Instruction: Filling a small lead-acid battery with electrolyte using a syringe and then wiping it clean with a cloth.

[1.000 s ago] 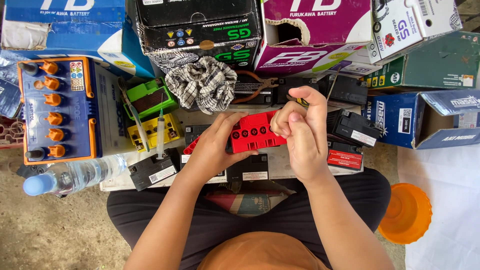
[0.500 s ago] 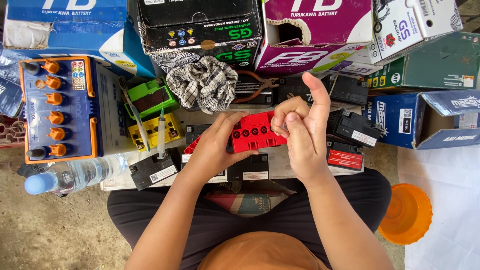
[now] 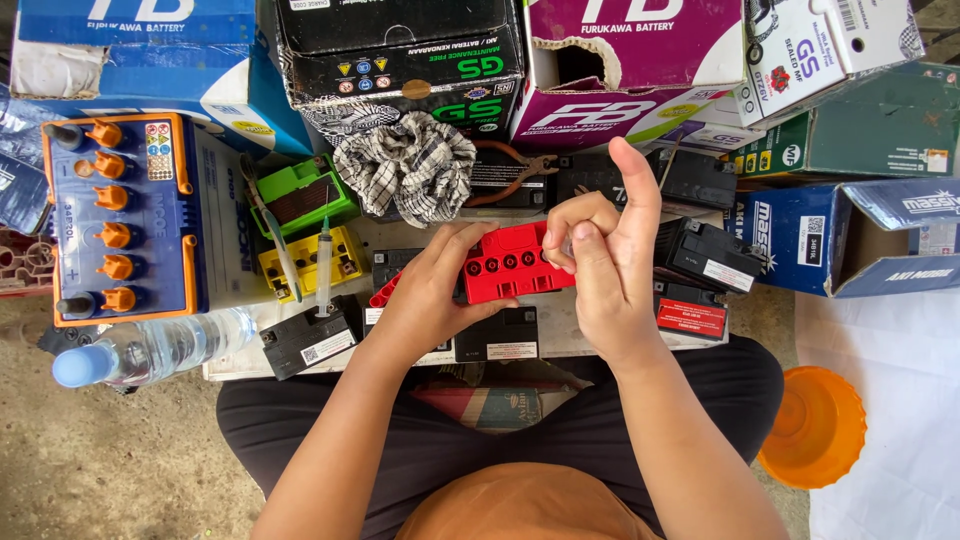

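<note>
A small red battery [image 3: 510,262] with a row of round holes in its top rests on a low pale board [image 3: 560,320] in front of my crossed legs. My left hand [image 3: 430,290] grips its left end, fingers over the top edge. At its right end my right hand [image 3: 610,260] has its fingers curled against it, with the thumb sticking straight up. Whether something small is pinched in those fingers is hidden.
Small black batteries [image 3: 705,255] lie around, with a green one [image 3: 300,195], a yellow one [image 3: 300,262] and a syringe [image 3: 323,265]. At left are a blue battery with orange caps [image 3: 120,230] and a water bottle [image 3: 150,350]. Cardboard boxes [image 3: 400,50] and a checked cloth [image 3: 405,175] lie behind. An orange bowl [image 3: 815,425] sits at right.
My right thumb has lifted from a curled pinch to pointing straight up. The left hand and the red battery have stayed put.
</note>
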